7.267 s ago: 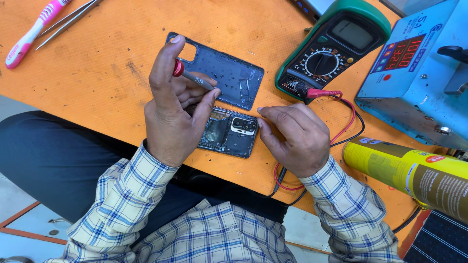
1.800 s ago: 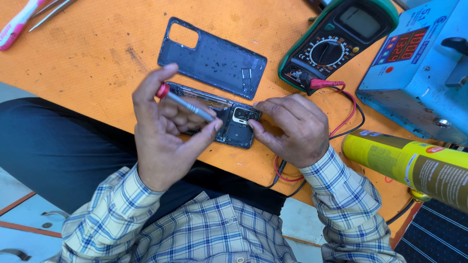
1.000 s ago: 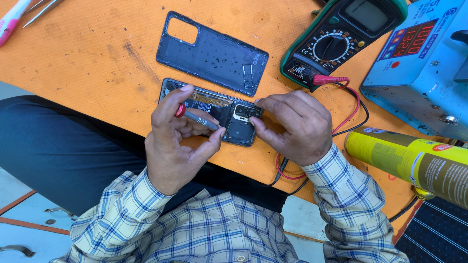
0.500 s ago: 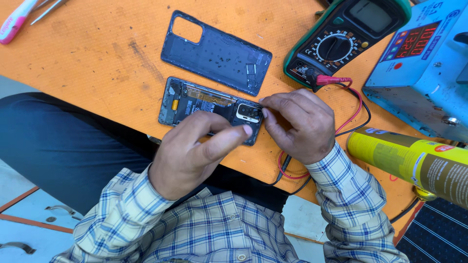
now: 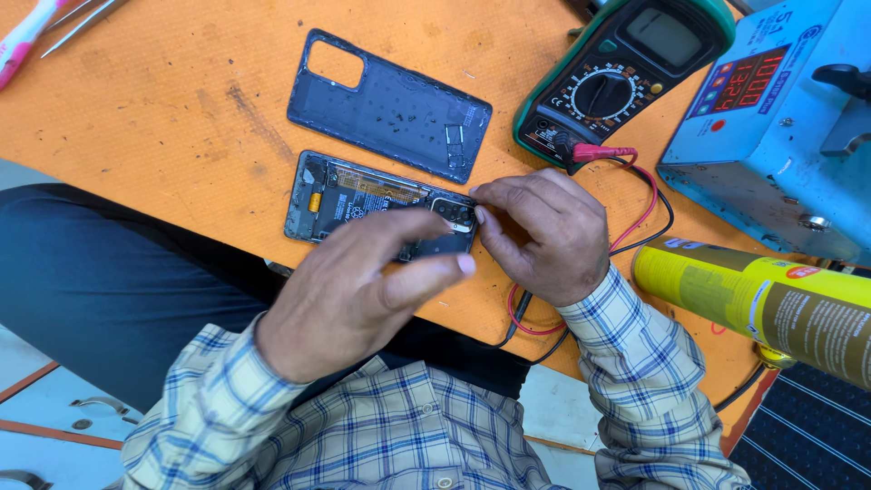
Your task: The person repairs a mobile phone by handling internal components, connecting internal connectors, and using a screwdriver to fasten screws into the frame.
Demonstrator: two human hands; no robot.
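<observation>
- Under both hands, the opened phone (image 5: 363, 195) lies flat on the orange table (image 5: 163, 136).
- Left hand (image 5: 363, 290) covers its lower edge; grip cannot be told.
- Right hand (image 5: 544, 236) fingertips pinch together at the camera corner.
- Beyond them, the back cover (image 5: 390, 104).

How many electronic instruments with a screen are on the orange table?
2. A green multimeter sits at the top, right of the loose phone back cover. A blue box with a red number display stands at the far right. More may lie outside the picture.
</observation>
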